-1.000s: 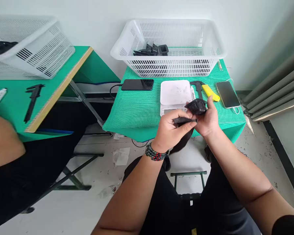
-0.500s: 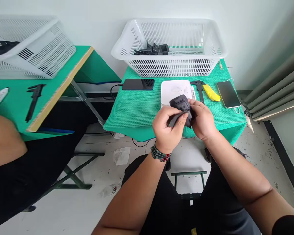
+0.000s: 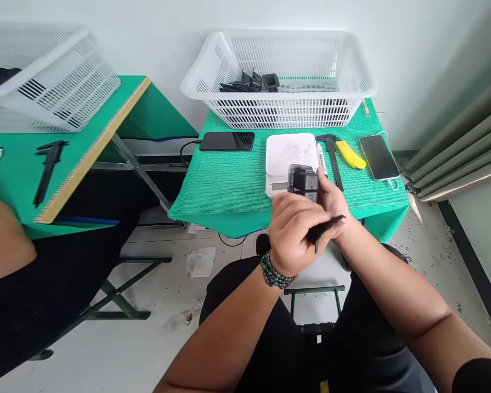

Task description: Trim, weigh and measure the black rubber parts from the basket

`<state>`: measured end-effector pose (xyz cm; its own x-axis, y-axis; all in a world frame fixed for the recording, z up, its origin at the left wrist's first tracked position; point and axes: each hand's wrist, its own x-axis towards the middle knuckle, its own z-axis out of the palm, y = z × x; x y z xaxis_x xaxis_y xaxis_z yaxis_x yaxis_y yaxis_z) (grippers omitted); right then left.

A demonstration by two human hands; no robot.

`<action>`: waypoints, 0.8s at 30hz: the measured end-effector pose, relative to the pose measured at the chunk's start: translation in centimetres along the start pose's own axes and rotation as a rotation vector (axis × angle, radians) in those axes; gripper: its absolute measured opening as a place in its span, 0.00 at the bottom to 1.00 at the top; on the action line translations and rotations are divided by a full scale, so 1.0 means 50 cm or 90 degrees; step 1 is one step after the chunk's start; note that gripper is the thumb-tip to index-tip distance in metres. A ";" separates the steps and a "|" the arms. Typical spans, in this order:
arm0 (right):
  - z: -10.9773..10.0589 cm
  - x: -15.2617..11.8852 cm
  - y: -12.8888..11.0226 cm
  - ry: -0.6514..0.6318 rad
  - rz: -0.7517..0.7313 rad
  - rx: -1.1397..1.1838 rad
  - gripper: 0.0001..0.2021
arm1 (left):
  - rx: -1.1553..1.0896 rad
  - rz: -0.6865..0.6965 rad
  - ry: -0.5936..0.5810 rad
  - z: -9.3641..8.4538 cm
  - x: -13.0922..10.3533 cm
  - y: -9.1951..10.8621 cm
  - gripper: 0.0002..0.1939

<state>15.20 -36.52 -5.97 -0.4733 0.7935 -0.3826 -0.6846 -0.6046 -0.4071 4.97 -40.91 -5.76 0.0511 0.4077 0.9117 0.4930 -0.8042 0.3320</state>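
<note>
My left hand (image 3: 292, 232), with a beaded bracelet at its wrist, is closed on a thin black piece (image 3: 321, 230) that sticks out beneath its fingers. Just beyond it, my right hand (image 3: 333, 202) grips a black plastic part (image 3: 305, 180) with a boxy raised middle. The two hands overlap, so the lower end of that part is hidden. Behind them on the green cloth lies a white scale (image 3: 290, 153), its display partly in view. A marker, a black caliper (image 3: 333, 161) and a yellow cutter (image 3: 351, 155) lie right of the scale.
A white basket (image 3: 278, 112) holding several black parts stands at the back. Two phones (image 3: 227, 141) (image 3: 379, 157) flank the tools. At left, another table (image 3: 94, 150) bears a basket and a caliper (image 3: 49, 169), beside a person's arm (image 3: 6, 240).
My left hand has turned over and come nearer me, taking the thin black piece away from the boxy part. The right hand holds the boxy part, now tilted differently.
</note>
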 end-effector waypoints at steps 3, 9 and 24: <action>0.004 0.003 0.014 -0.012 0.016 0.013 0.18 | 0.120 -0.021 0.029 0.002 -0.004 -0.025 0.04; 0.006 0.014 0.028 -0.059 -0.012 -0.026 0.20 | 0.084 -0.167 0.000 0.000 -0.006 -0.055 0.11; -0.013 0.020 0.022 -0.051 -0.018 -0.114 0.15 | -0.205 -0.271 -0.093 -0.037 0.017 -0.092 0.10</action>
<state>14.35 -36.43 -7.35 -0.5027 0.8094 -0.3037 -0.5922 -0.5783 -0.5611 1.11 -37.66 -6.04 0.0370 0.7628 0.6455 0.2076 -0.6377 0.7417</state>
